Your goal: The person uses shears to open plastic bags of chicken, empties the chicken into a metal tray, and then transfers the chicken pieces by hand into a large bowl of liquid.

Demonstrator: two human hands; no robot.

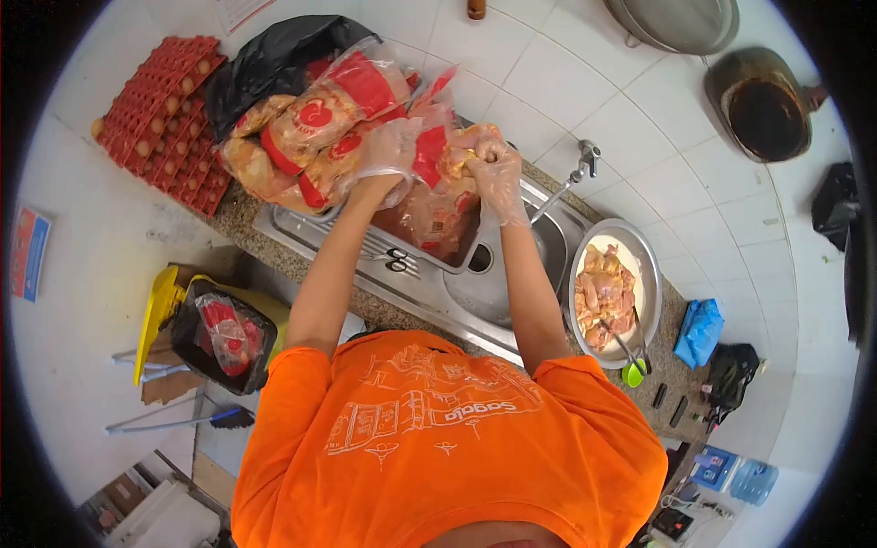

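My left hand (388, 151), in a clear plastic glove, grips a clear and red plastic bag (429, 151) over a metal tray (468, 256). In a similar glove, my right hand (498, 178) is closed on raw chicken (464, 151) at the bag's mouth. Its fingertips are partly hidden by the meat. Beneath my hands, the tray holds reddish liquid and a clear plastic bag (438, 224). Several more packs of chicken (315, 119) are piled left of my left hand, beside a black plastic bag (274, 68).
Scissors (396, 260) lie on the steel sink (470, 297), below a tap (585, 164). A metal bowl (650, 274) at right contains chicken pieces and tongs (626, 347). Red egg trays (160, 123) stand at left, above a bin (265, 315) with discarded packaging.
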